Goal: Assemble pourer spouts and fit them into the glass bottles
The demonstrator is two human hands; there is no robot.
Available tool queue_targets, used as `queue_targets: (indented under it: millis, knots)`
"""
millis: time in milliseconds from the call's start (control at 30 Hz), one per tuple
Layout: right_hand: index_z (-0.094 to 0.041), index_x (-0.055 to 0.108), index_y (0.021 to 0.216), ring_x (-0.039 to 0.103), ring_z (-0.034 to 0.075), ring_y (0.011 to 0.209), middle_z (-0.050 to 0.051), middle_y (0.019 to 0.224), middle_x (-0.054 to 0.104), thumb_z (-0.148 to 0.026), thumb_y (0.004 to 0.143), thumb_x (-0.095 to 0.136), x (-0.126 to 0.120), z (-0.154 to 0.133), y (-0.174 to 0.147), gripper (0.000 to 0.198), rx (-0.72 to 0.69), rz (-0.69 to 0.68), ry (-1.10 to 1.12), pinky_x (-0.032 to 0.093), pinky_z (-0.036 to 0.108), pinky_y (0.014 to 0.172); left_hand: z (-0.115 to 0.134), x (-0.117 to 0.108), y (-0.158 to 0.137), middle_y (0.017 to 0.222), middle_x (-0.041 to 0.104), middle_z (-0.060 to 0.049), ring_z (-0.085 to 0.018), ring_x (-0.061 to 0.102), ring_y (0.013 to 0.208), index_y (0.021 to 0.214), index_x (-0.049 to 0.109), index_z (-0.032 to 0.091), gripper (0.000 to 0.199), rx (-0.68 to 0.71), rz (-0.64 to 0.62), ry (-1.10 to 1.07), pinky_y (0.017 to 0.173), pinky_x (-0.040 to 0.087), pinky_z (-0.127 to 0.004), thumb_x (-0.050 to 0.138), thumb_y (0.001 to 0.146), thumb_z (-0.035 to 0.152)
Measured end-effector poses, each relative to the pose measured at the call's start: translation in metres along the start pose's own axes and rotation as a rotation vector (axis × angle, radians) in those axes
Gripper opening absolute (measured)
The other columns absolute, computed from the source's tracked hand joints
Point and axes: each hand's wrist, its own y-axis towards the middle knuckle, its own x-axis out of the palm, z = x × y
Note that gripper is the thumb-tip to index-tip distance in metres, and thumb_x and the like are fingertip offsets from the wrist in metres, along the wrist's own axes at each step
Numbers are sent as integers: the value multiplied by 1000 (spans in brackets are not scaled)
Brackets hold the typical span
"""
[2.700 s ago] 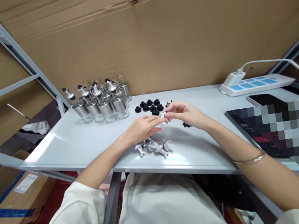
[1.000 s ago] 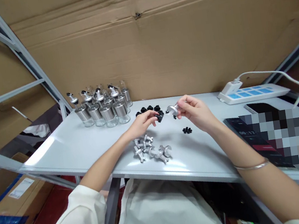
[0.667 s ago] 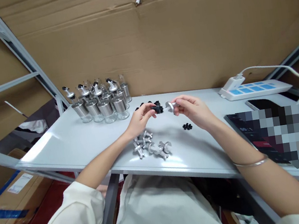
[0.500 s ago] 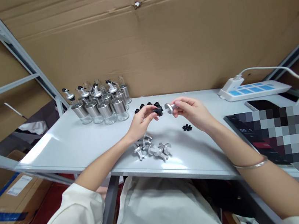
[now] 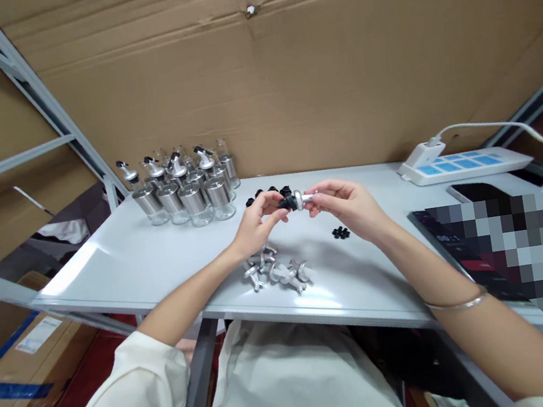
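My left hand (image 5: 260,222) pinches a black stopper (image 5: 288,202) by its narrow end. Facing it, my right hand (image 5: 345,205) grips a silver pourer spout (image 5: 300,200) by its thin tube. The spout's wide disc meets the stopper, and both are held level above the table; how deep one sits in the other I cannot tell. Just behind my left fingers lie several more black stoppers (image 5: 272,190). Several loose silver spouts (image 5: 281,271) are heaped near the front edge, below my hands. A cluster of small black caps (image 5: 341,233) rests under my right hand.
Several glass bottles with steel bands (image 5: 194,201) stand at the back left, some topped with pourers. At the right are a white power strip (image 5: 468,163) with a plugged-in cable, a phone (image 5: 466,191) and a dark-screened device (image 5: 453,252). Cardboard (image 5: 284,80) walls the back.
My right hand has moved left with the silver spout, closing the gap to the black stopper. The two pieces now touch. My left hand has hardly moved.
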Motion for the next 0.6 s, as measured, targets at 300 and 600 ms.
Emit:
queue_targets:
  millis: [300,600]
  knots:
    - [-18,68,76,60,14,58,0,60,65,-41,61,79,3,-6,-3,30,-7,11,-170,47,30,61,-1,0,-4,92,64,-6,-11,61,74,103,55,15,34,57,-8,85,77,49,-27,61,81,41]
    - [-17,69,76,58,15,53,2,57,66,-44,60,78,3,-6,-4,33,-3,-22,-250,42,28,51,1,-2,-7,92,69,-6,-12,64,77,99,62,15,22,337,92,439,76,52,-25,63,81,28]
